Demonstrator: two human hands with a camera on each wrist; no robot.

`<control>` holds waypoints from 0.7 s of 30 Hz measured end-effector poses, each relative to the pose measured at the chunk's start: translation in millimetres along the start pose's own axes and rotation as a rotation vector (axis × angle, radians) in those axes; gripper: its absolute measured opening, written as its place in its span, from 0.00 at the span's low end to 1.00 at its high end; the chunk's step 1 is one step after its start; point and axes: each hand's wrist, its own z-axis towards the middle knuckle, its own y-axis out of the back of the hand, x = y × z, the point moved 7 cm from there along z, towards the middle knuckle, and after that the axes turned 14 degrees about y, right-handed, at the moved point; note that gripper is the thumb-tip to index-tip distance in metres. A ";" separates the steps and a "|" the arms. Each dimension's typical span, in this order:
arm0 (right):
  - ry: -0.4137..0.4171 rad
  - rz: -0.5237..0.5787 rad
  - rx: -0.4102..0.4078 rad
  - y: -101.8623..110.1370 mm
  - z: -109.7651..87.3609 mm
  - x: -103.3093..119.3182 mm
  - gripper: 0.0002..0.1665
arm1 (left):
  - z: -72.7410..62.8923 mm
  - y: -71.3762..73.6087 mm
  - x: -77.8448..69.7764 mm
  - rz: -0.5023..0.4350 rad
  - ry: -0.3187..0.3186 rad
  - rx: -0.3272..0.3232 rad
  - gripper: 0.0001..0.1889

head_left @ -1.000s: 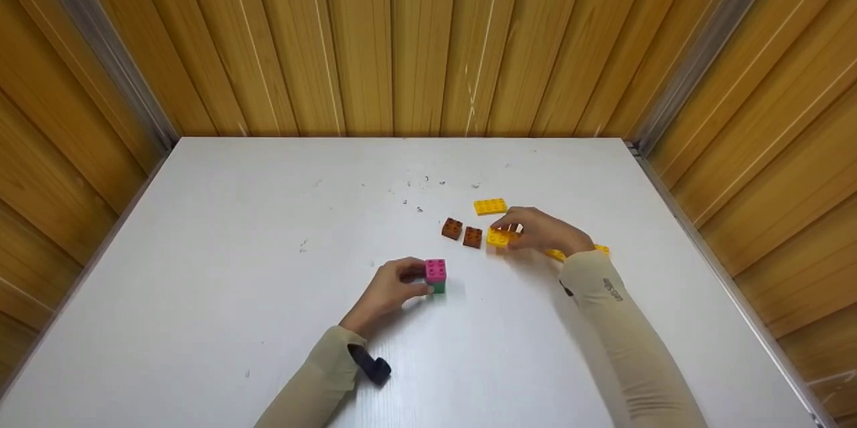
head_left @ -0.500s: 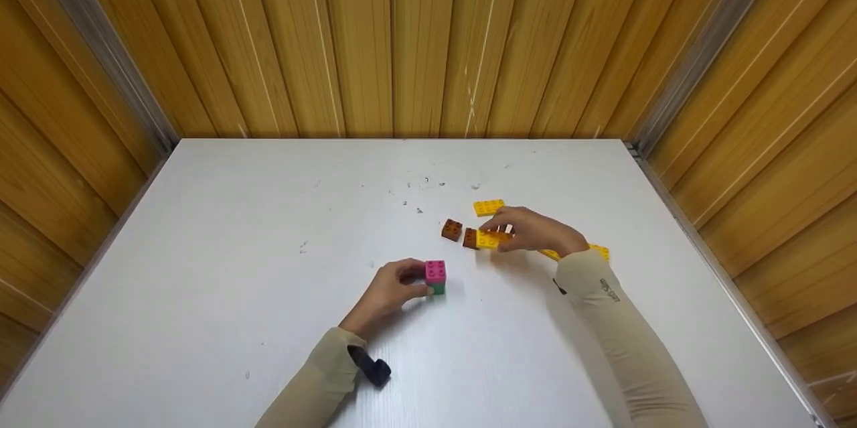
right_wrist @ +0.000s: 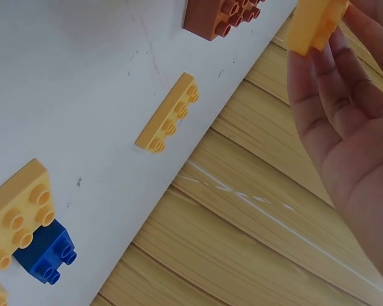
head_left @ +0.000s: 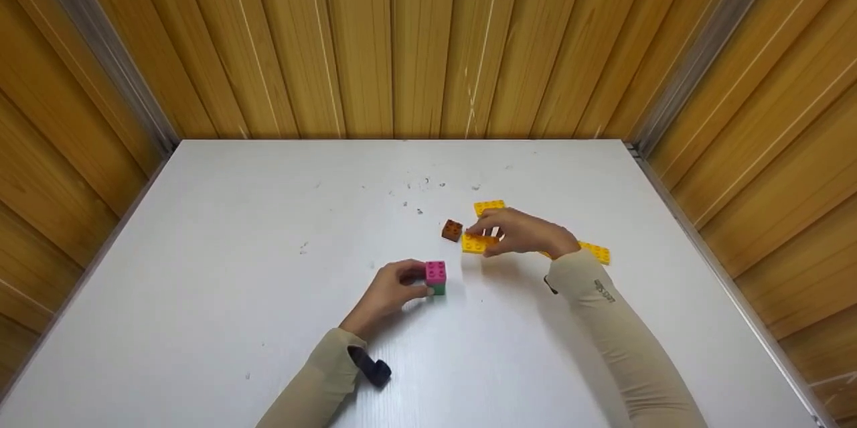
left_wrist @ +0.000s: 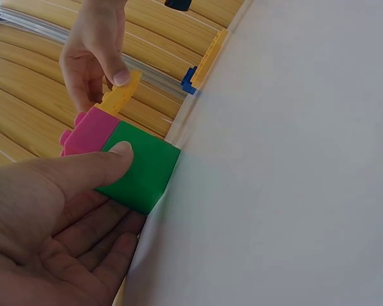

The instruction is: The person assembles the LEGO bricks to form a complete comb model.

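My left hand (head_left: 392,287) holds a two-brick stack, a pink building brick (head_left: 436,271) on top of a green one (left_wrist: 143,162). The stack stands on the white table, and in the left wrist view the thumb lies against the green side. My right hand (head_left: 525,232) pinches a flat yellow building brick (head_left: 476,243) by its end, raised above the table with its studs up in the head view. This brick is behind and to the right of the stack. A brown brick (head_left: 452,230) lies just left of it; the second brown brick is covered in the head view.
Behind the right hand lies another flat yellow brick (head_left: 489,206). More yellow bricks (head_left: 594,252) lie by the right wrist, partly hidden by it. A blue brick (right_wrist: 45,252) sits against one of them. Wood-patterned walls (head_left: 415,39) enclose the white table (head_left: 268,214).
My right hand has moved left with the yellow brick, which now covers the second brown brick in the head view. The left hand and its stack have stayed in place.
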 end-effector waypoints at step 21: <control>0.117 -0.002 0.038 -12.4 23.6 29.9 0.25 | -1.3 0.9 -3.0 0.015 -0.061 -0.002 0.21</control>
